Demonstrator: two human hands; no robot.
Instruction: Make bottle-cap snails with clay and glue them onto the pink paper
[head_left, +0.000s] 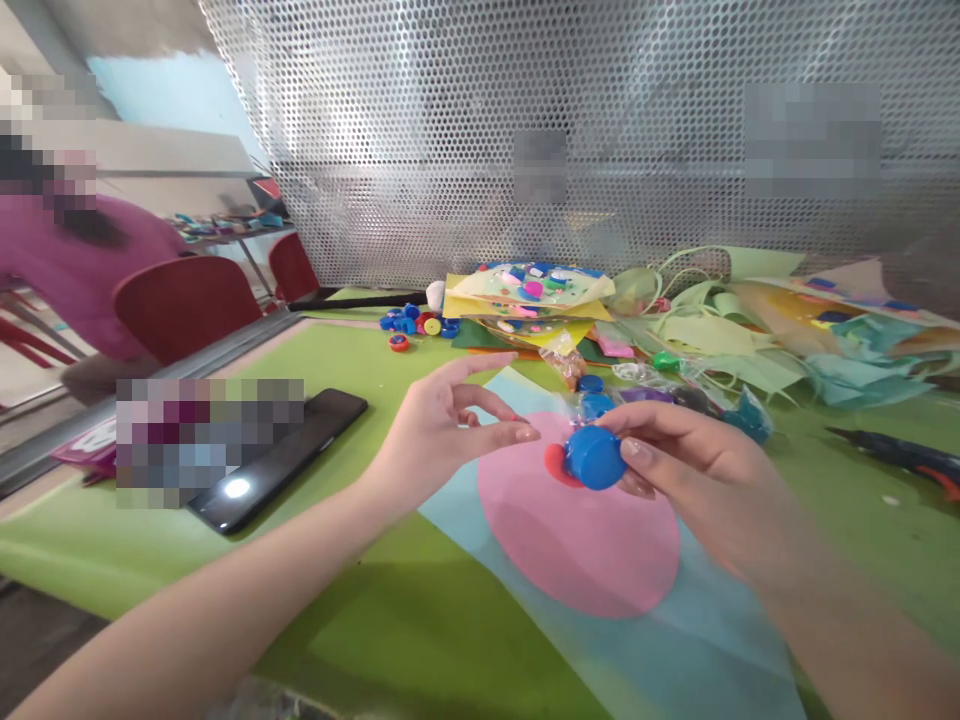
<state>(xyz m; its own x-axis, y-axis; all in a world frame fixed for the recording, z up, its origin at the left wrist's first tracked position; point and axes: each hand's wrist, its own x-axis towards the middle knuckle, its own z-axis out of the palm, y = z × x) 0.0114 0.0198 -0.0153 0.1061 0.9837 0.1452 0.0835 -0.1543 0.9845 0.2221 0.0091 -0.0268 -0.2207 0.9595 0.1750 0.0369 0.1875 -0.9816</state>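
My right hand (690, 460) grips a blue bottle cap (597, 458) between thumb and fingers. A red rounded piece (556, 463) sits against the cap's left side; whether it is joined to it I cannot tell. To the left, my left hand (457, 410) hovers with its thumb and a bent finger brought together at the tips, the index finger stretched out. Anything in that pinch is too small to make out. Beneath both hands lies a pink paper oval (577, 550) on a light blue sheet (720, 650).
A black phone (281, 460) lies at the left. Bottle caps (409, 320), decorated paper pieces (529, 290) and pale green scraps (712, 330) crowd the back. A glue gun (900, 455) rests at the right. A person in pink (97, 260) sits beyond a red chair (187, 305).
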